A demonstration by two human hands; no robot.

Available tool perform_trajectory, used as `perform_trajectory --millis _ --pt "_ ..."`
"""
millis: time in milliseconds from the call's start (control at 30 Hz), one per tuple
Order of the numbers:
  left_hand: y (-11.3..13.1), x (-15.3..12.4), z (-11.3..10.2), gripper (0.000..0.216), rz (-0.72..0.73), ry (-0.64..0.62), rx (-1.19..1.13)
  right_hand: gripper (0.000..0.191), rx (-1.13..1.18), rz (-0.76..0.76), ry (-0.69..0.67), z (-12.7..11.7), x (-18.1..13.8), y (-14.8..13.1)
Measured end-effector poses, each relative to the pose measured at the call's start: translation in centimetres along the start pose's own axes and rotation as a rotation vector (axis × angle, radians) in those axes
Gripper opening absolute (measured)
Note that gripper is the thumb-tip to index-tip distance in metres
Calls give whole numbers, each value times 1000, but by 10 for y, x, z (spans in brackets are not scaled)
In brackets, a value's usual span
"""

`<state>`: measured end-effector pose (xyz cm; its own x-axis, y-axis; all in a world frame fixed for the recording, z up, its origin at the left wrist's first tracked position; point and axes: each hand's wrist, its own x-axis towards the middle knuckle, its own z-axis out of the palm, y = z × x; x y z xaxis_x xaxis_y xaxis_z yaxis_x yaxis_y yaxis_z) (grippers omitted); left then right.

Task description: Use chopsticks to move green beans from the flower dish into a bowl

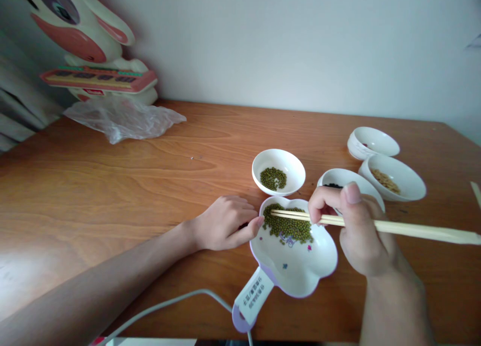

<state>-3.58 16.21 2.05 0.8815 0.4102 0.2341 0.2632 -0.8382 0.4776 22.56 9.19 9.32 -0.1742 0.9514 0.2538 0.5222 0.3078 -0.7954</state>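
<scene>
A white flower-shaped dish point(300, 266) with a lilac rim and a labelled handle lies on the table. Green mung beans point(287, 227) are heaped in its far left part. My left hand point(227, 223) rests at the dish's left edge, fingers curled, thumb on the rim. Wooden chopsticks point(409, 229) are gripped in my right hand point(363, 228), above the dish's right side. Their tips are close together among the beans; whether a bean is between them I cannot tell. Just behind the dish stands a white bowl point(296, 173) with more mung beans.
At the right are white bowls: one with black beans point(332, 186), partly hidden by my right hand, one with tan pieces point(386, 181), and another bowl point(379, 141) behind. A clear plastic bag point(128, 118) and animal-shaped toy keyboard point(101, 78) sit back left. A cable point(180, 297) runs in front.
</scene>
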Motion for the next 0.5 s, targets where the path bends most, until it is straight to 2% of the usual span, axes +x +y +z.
perform_trajectory --millis 500 --pt "1 1 -1 44 3 2 1 68 5 51 -50 0 0 -3"
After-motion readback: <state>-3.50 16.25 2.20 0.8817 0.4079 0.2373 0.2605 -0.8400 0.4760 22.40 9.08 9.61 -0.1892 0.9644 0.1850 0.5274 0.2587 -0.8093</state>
